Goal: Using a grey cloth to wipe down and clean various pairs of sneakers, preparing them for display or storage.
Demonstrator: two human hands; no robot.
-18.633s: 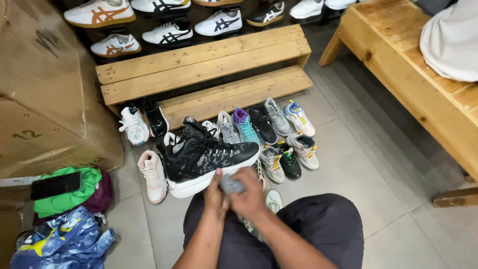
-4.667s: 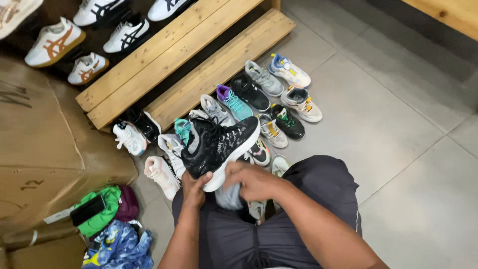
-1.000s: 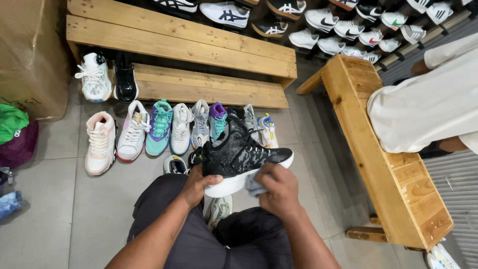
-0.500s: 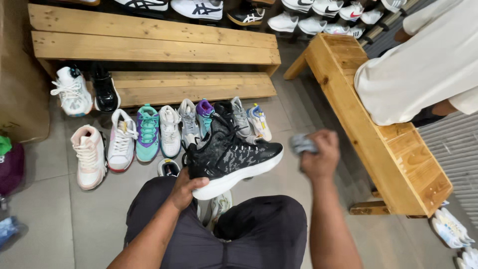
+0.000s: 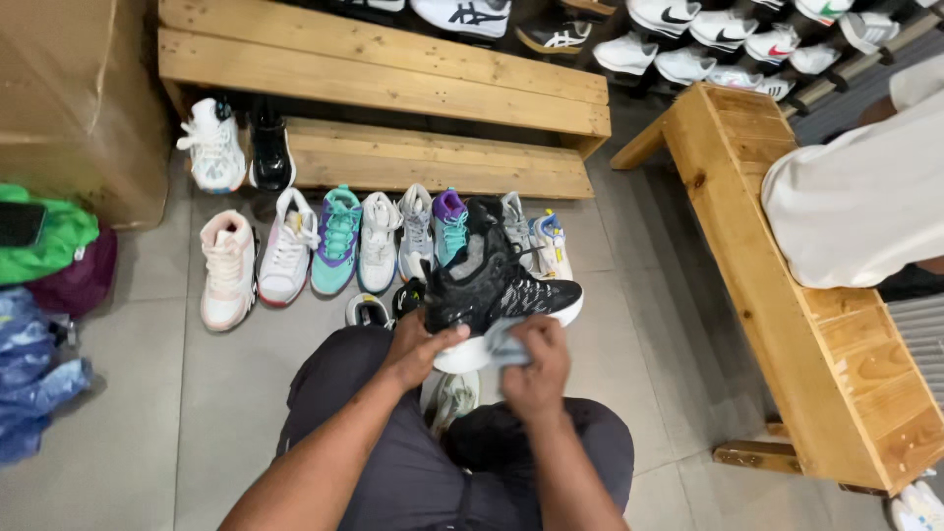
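Black mesh high-top sneaker with a white sole (image 5: 497, 290) sits across the person's knees, above the grey tiled floor (image 5: 138, 413), toe pointing toward the long wooden bench (image 5: 777, 285) on the right. The left hand (image 5: 418, 344) is closed around the heel end of the sneaker, fingers wrapped under the sole. The right hand (image 5: 536, 369) is closed on a small grey-blue cloth (image 5: 504, 344) and presses it against the white sole edge near mid-length. Beyond the sneaker, a row of sports shoes stands on the floor along the front edge of a low two-step wooden rack (image 5: 393, 108): a pale pink high-top (image 5: 226, 265) at the left end, then a white-and-red shoe (image 5: 287, 246), a teal shoe (image 5: 337, 239), further grey and purple pairs. A white shoe (image 5: 211, 146) and a glossy black shoe (image 5: 269, 147) stand at the rack's left end. A green bag (image 5: 49, 236) and a blue plastic bag (image 5: 29, 379) lie at the floor's left edge. Another person in white clothing (image 5: 865, 197) sits on the bench.
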